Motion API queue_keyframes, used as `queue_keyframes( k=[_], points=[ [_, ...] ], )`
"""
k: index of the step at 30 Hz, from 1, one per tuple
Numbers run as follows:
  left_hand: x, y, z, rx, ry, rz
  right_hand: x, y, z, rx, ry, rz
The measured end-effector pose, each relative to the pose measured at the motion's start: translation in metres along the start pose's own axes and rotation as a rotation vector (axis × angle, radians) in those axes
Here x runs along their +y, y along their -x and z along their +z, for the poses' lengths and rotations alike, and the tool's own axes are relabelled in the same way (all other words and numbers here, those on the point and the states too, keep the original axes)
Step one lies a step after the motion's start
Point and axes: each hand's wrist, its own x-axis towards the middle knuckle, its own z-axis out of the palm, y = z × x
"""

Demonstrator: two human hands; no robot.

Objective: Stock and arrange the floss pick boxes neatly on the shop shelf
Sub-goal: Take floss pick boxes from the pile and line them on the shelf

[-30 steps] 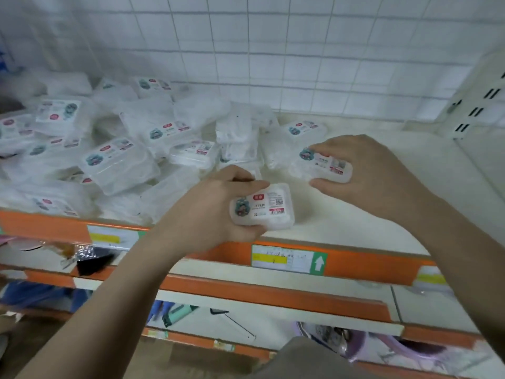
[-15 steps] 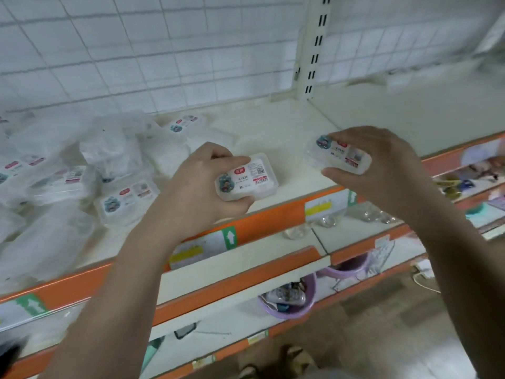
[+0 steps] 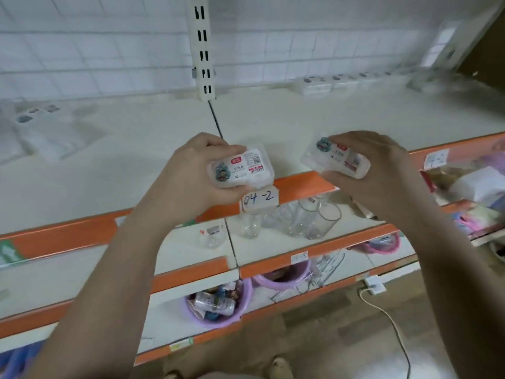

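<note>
My left hand (image 3: 191, 176) grips a clear floss pick box (image 3: 241, 169) with a white label, held above the front edge of the white shelf (image 3: 300, 124). My right hand (image 3: 382, 170) holds a second floss pick box (image 3: 334, 158), tilted, a little to the right at the same height. A row of floss pick boxes (image 3: 330, 83) stands lined up along the back of the shelf at the right. A blurred heap of loose floss pick boxes (image 3: 41, 132) lies at the far left of the shelf.
A white slotted upright (image 3: 202, 47) divides the wire-grid back wall. The orange shelf edge carries a label reading 04-2 (image 3: 258, 199). Clear glasses (image 3: 303, 220) stand on the shelf below. Purple basins (image 3: 218, 305) sit lower. A white cable (image 3: 388, 321) crosses the floor.
My view and both hands have swung right along the shelf, each still holding its box. The heap has slid to the far left, and the lined-up row at the back right has come into sight.
</note>
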Motion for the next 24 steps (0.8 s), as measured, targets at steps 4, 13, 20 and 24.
queue_keyframes(
  k=[4,13,20,24],
  points=[
    [0.027,-0.020,0.023,0.007,-0.053,-0.077,0.047,-0.022,-0.017,-0.066,0.022,-0.023],
    [0.013,-0.105,0.033,-0.046,-0.169,-0.124,0.098,-0.099,0.006,-0.131,-0.010,-0.096],
    [-0.030,-0.189,0.039,-0.100,-0.277,-0.147,0.113,-0.199,0.042,-0.232,0.042,-0.164],
    [-0.053,-0.221,0.052,-0.070,-0.251,-0.243,0.121,-0.248,0.065,-0.303,0.034,-0.211]
  ],
)
